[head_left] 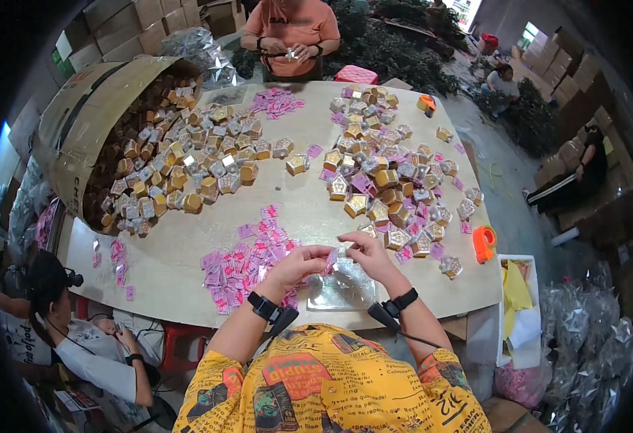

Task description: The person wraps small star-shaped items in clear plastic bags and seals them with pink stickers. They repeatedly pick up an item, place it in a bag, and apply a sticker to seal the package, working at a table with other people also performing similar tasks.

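Observation:
My left hand is closed, with a small pink packet pinched between thumb and fingertips. Just to its right, my right hand has bent fingers, thumb and forefinger apart, and nothing plain between them. Under both hands a clear, shiny flat sheet lies at the table's near edge. Left of my left hand spreads a heap of similar pink packets. Beyond my right hand are many gold and silver five-sided boxes, with pink packets among them.
On the table's left, a tipped cardboard carton spills more such boxes. An orange tape dispenser stands at the right edge, another farther back. A white foam box is right of me. Co-workers are across and at lower left.

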Demonstrator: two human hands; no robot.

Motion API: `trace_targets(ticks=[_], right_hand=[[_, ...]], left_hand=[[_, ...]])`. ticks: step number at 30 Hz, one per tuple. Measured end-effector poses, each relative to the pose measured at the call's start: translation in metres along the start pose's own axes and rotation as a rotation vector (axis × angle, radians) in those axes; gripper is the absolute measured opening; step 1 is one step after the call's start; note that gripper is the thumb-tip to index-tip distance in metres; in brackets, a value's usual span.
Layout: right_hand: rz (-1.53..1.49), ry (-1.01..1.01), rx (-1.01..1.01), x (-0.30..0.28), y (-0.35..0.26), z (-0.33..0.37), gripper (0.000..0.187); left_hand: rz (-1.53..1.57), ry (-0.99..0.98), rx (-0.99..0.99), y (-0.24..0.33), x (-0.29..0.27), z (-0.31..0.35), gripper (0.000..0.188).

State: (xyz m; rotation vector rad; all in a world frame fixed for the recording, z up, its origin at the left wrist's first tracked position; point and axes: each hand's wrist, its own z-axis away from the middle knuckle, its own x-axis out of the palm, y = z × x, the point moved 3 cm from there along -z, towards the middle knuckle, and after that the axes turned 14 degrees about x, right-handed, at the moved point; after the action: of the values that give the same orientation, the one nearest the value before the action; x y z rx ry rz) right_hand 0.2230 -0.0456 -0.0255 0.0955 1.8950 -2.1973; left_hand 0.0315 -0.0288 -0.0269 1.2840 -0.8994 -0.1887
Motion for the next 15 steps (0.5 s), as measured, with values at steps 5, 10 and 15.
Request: trace_targets(ticks=[5, 10, 15], right_hand=[[-0.162, -0.066, 0.15, 0.01, -0.002, 0.003, 0.016], [-0.224, 0.089, 0.149, 0.002, 0.002, 0.0, 0.01], [-0.352, -0.046, 0.219, -0.001, 0.003, 0.003, 0.013]], left_hand=[[0.047, -0.032, -0.021, -0.001, 0.005, -0.001, 0.043], [0.098, -0.008, -0.072, -0.004, 0.004, -0.003, 0.044], [0.203, 0.028, -0.075, -0.009, 0.001, -0.005, 0.041]])
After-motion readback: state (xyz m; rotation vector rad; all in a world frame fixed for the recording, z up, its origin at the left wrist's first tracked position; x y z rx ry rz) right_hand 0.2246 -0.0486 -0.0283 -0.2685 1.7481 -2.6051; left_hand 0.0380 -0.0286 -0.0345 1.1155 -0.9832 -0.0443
